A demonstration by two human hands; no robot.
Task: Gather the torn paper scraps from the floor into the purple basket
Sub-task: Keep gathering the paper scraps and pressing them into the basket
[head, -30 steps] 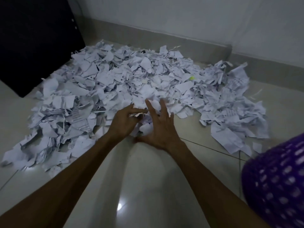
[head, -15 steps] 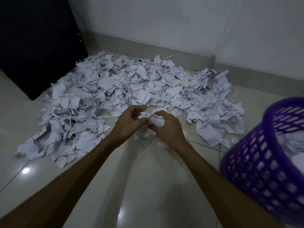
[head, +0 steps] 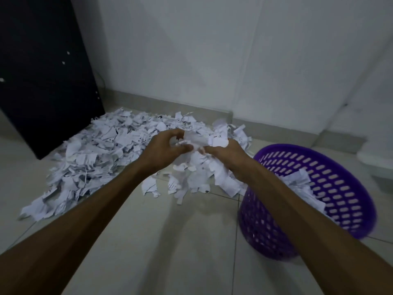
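On a tiled floor by a white wall, the left hand and right hand clutch paper scraps above the pile, beside the purple basket.

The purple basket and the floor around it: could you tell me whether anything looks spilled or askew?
Yes. The purple basket leans, its rim tilted rather than level. Torn paper scraps are strewn across the floor, with loose pieces hanging from the bundle that the left hand and right hand hold.

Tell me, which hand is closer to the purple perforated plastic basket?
Right. The right hand hangs just left of the purple perforated plastic basket, near its rim; the left hand is farther left, beyond the held scraps.
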